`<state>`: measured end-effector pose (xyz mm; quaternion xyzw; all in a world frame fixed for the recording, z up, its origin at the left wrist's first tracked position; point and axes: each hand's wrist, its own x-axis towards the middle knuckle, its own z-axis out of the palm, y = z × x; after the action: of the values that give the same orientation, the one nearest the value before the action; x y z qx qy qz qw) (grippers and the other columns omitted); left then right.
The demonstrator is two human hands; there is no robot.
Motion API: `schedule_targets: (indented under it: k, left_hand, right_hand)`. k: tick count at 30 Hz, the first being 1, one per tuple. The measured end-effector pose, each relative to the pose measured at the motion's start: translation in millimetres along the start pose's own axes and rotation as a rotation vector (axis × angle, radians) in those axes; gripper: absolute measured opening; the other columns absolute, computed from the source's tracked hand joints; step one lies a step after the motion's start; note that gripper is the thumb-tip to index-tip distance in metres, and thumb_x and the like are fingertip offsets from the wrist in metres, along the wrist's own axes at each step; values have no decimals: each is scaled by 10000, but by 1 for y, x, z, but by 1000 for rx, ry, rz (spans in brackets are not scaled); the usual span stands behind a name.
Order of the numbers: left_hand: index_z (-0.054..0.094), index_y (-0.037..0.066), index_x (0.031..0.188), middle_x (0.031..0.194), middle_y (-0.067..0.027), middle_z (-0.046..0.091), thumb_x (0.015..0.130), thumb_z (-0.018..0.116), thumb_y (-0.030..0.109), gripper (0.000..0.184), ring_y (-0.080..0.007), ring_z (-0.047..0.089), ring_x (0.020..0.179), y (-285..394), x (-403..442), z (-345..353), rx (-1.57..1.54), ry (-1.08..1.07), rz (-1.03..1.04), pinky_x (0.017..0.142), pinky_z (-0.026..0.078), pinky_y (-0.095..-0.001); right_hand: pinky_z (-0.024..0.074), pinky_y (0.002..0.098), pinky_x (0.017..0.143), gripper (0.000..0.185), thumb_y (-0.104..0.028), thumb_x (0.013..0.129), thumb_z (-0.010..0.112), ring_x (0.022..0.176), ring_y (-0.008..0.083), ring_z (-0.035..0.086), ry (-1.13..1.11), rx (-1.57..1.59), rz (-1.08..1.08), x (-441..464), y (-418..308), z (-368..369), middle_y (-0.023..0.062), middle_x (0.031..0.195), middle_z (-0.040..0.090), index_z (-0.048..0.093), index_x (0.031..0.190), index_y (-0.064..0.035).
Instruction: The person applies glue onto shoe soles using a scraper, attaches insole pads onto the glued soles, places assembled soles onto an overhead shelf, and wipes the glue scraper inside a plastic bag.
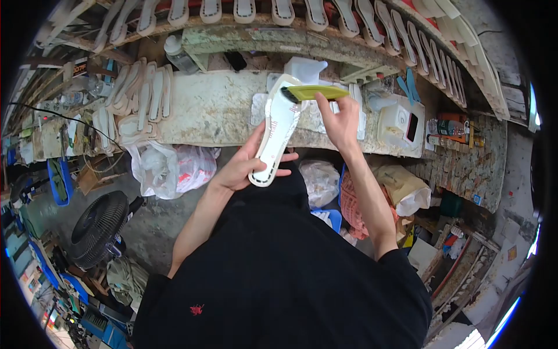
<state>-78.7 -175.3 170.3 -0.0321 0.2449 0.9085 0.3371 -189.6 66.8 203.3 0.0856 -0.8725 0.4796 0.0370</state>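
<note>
My left hand (239, 167) grips a white shoe sole (274, 136) from below, its fingers spread behind it and the thumb on its heel end. The sole stands tilted, toe end away from me, with dark slots along its rim and reddish print on its face. In my right hand (340, 119) is a brush (319, 92) with a flat yellow-green handle. Its dark bristles rest on the toe area of the sole. Behind the sole, a white plastic container (305, 70) sits on the workbench (203, 107).
More soles (154, 96) are piled on the bench's left side, and a row of soles (283, 10) lines the shelf above. A white box (401, 119) with a phone-like dark panel stands at the right. Plastic bags (160, 168) hang below the bench edge. A black fan (100, 228) is at the left.
</note>
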Motion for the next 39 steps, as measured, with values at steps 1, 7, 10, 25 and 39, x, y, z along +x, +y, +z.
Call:
schedule_targets:
  k: [1, 7, 10, 25, 39]
  left_hand:
    - [-9, 237, 1697, 1673, -144, 294, 821, 754, 99, 1170, -501, 452, 1442, 4, -2, 5, 2, -14, 10, 1085, 496, -650]
    - [-35, 235, 1695, 1644, -174, 330, 849, 810, 163, 1198, -507, 453, 1436, 18, -18, 22, 25, -56, 28, 1091, 490, -650]
    - [-40, 234, 1695, 1642, -175, 331, 854, 797, 128, 1191, -509, 454, 1435, 25, -24, 32, 10, -55, 53, 1099, 482, -652]
    - [32, 193, 1693, 1608, -182, 415, 1054, 398, 428, 773, -487, 590, 1303, 58, -16, 41, 83, 115, 202, 1003, 575, -608]
    - [47, 218, 1692, 1589, -205, 443, 1064, 428, 440, 768, -508, 668, 1166, 38, -62, 0, -25, 110, 209, 895, 633, -594]
  right_hand:
    - [552, 367, 748, 100, -50, 905, 738, 862, 255, 722, 89, -92, -241, 3, -13, 0, 147, 908, 751, 750, 977, 19]
    - [561, 392, 755, 194, 40, 818, 754, 854, 312, 698, 22, -131, -516, 13, -54, -17, 131, 947, 740, 747, 1008, 3]
    - [553, 393, 727, 361, 51, 744, 769, 847, 301, 666, -18, -233, -743, 12, -63, -17, 120, 998, 721, 725, 1098, -8]
    - [556, 357, 687, 132, -1, 873, 711, 748, 236, 698, -170, 300, -333, -46, -105, -2, 134, 867, 733, 735, 1002, 14]
    - [520, 284, 736, 241, -167, 1009, 710, 809, 104, 663, 277, 247, 132, 2, 31, -4, 83, 912, 769, 763, 1063, 62]
